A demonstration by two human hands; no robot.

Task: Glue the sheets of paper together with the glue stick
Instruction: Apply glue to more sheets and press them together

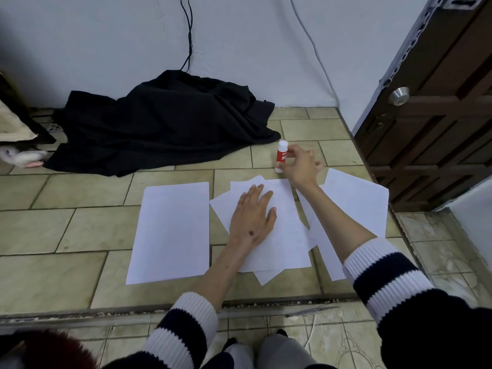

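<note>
A red and white glue stick [281,156] stands upright with its cap on, on the tiled ledge just beyond the papers. My right hand [302,165] has its fingers closed around it. My left hand [253,217] lies flat, palm down, fingers spread, on a loose stack of white sheets [287,235] in the middle. A single white sheet [170,230] lies to the left. More white sheets [356,201] lie to the right, partly under my right forearm.
A crumpled black cloth [162,121] lies against the white wall behind the papers, with cables hanging above it. A dark wooden door [436,107] with a metal knob stands at the right. The tiled ledge ends in a front edge [159,310] near my knees.
</note>
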